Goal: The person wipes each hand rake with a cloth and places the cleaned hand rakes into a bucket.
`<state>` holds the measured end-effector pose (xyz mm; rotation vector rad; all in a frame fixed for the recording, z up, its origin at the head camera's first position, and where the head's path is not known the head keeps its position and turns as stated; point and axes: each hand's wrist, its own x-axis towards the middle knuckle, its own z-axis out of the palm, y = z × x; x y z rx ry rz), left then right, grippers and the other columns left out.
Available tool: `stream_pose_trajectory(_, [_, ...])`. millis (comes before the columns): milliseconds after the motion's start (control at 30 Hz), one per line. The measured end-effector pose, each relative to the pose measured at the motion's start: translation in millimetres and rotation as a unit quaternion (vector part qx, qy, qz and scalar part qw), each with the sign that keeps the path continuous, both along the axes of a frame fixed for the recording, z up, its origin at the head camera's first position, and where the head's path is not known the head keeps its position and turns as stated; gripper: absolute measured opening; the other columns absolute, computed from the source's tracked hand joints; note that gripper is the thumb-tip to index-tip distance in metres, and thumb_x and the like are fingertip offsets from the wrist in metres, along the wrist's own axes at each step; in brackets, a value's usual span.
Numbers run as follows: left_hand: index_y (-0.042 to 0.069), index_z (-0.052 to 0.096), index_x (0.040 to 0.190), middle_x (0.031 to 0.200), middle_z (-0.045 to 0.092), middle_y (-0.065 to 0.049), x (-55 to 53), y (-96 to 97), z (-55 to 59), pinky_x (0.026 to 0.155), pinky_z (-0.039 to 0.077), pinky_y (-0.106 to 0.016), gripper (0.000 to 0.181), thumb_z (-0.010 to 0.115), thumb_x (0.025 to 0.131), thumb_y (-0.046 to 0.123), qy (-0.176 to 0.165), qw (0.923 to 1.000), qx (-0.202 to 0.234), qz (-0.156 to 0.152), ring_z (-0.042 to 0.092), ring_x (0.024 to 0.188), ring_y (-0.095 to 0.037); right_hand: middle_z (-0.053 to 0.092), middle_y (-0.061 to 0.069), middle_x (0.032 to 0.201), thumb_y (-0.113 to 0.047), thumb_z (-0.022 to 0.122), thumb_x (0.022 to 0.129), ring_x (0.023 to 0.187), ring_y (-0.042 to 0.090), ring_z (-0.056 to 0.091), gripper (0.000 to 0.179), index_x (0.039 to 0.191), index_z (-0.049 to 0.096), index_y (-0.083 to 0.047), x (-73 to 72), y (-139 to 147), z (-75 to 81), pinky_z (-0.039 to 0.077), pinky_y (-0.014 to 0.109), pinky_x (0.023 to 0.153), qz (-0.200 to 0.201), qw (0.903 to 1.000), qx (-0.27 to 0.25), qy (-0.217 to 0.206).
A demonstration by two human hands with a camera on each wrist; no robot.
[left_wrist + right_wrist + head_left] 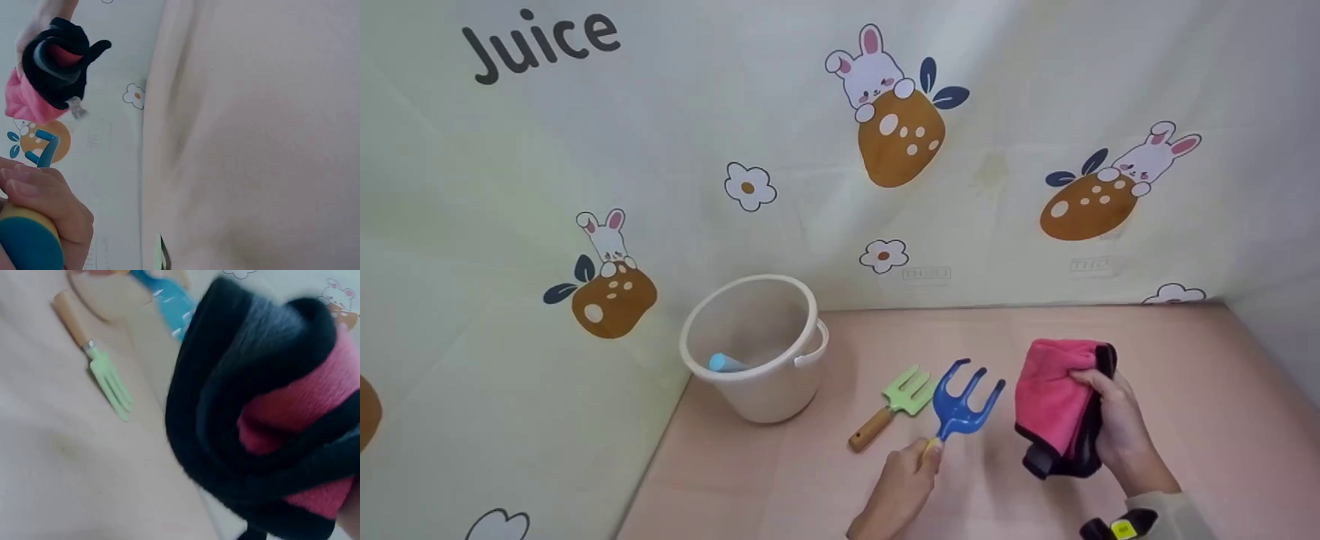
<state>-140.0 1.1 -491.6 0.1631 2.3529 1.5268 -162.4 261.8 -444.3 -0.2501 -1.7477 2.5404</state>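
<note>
My left hand [898, 480] grips a small blue hand rake [958, 412] by its yellow handle, its three bent prongs pointing up and away. The handle's blue butt end [28, 244] shows large in the left wrist view. To the right, my right hand [1125, 427] holds a folded pink cloth [1054, 390] with black edging, the thumb lying over its front. Its rolled layers [214, 410] fill much of the right wrist view, hiding most of that hand. A light green hand fork [907, 391] with a wooden handle lies on the table, just left of the rake.
A cream bucket [772, 394] with a side handle stands at the back left. Inside it leans a light blue rounded end [724, 363] of some object. Pink covering lies over the table [1200, 390]. Behind rises a pale curtain [982, 285] printed with rabbits and flowers.
</note>
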Motion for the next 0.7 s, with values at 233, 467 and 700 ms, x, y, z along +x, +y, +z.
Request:
stream_pose_trajectory(233, [0.012, 0.051, 0.075, 0.054, 0.040, 0.007, 1.6, 7.4, 12.7, 0.042, 0.024, -0.020, 0.034, 0.043, 0.098, 0.035, 0.036, 0.9983, 0.044, -0.012, 0.034, 0.047, -0.006, 0.054, -0.008, 0.095, -0.020, 0.046, 0.095, 0.087, 0.007, 0.055, 0.025, 0.118, 0.036, -0.018, -1.9, -19.5, -16.0, 0.044, 0.024, 0.081, 0.041, 0.9941, 0.040, -0.092])
stream_pose_trajectory(467, [0.010, 0.050, 0.075, 0.057, 0.043, 0.008, 2.2, 16.2, 18.6, 0.043, 0.028, -0.018, 0.036, 0.043, 0.098, 0.038, 0.074, 0.9943, 0.071, -0.028, 0.038, 0.048, -0.002, 0.060, -0.004, 0.102, -0.026, 0.040, 0.097, 0.093, 0.012, 0.060, 0.035, 0.129, 0.030, -0.014, 2.4, -40.5, -29.6, 0.048, 0.029, 0.084, 0.133, 0.9838, -0.032, -0.116])
stream_pose_trajectory(700, [0.010, 0.048, 0.074, 0.057, 0.039, 0.009, 1.0, 21.6, 18.8, 0.045, 0.026, -0.017, 0.038, 0.042, 0.098, 0.039, 0.114, 0.9913, 0.061, -0.026, 0.035, 0.050, -0.001, 0.064, -0.001, 0.091, -0.022, 0.028, 0.100, 0.083, 0.012, 0.063, 0.022, 0.103, 0.050, -0.016, 8.6, -49.4, -32.0, 0.051, 0.027, 0.076, 0.203, 0.9568, -0.174, -0.115])
